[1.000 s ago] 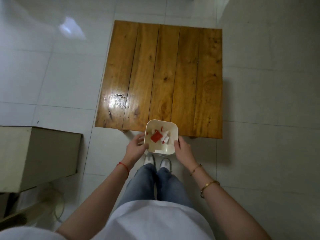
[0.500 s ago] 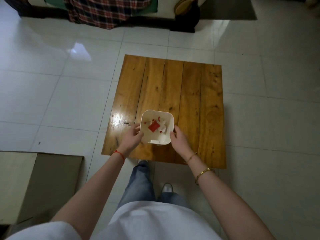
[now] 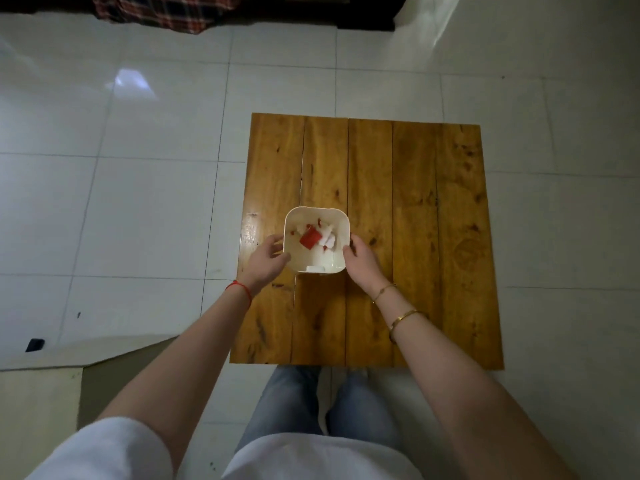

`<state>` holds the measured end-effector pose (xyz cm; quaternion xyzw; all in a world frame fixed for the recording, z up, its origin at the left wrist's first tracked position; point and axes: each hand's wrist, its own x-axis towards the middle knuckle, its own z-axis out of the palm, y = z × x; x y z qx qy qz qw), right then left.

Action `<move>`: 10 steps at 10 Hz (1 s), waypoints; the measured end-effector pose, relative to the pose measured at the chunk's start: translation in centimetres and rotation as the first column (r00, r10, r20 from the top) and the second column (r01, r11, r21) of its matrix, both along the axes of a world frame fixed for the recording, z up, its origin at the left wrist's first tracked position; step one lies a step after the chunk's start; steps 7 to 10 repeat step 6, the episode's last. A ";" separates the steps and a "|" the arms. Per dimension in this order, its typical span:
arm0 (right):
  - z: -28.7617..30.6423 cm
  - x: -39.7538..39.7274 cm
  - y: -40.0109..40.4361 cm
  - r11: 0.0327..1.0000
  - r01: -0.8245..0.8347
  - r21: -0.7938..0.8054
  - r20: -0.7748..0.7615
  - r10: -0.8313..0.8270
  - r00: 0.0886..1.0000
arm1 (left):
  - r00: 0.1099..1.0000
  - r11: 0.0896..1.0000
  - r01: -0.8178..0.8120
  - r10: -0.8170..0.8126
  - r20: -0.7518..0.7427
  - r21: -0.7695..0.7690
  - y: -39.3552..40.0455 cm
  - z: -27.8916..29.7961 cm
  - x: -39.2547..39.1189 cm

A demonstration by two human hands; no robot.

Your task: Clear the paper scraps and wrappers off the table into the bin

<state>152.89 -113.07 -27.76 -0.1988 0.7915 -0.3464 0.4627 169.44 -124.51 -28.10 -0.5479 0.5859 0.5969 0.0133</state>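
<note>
A small white square bin is over the left part of the low wooden table. Red wrappers and white paper scraps lie inside it. My left hand grips the bin's left side and my right hand grips its right side. I cannot tell whether the bin's base touches the tabletop. The table's planks show no loose scraps.
White floor tiles surround the table. A beige box or cabinet stands at the lower left, with a small dark object on the floor beside it. Plaid fabric and dark furniture line the far edge. My legs are against the table's near edge.
Both hands carried the bin from beyond the table's near edge forward to over the tabletop. The view has shifted, so more of the floor and the far furniture shows.
</note>
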 end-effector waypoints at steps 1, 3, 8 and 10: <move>-1.2 -0.4 -1.3 1.000 0.013 0.027 0.007 -0.013 1.000 | 1.000 1.000 0.009 -0.009 0.003 0.027 -1.3 -1.2 -0.4; -3.0 -1.0 -2.0 0.996 -0.003 0.085 -0.015 0.004 1.000 | 1.000 0.997 0.009 -0.010 0.006 0.081 -1.8 -2.7 -0.6; -3.0 -1.2 -0.9 0.993 -0.049 0.109 -0.046 0.055 0.997 | 0.998 0.997 -0.060 0.059 0.027 0.047 -0.8 -2.6 -0.3; -3.0 -1.2 -0.9 0.993 -0.049 0.109 -0.046 0.055 0.997 | 0.998 0.997 -0.060 0.059 0.027 0.047 -0.8 -2.6 -0.3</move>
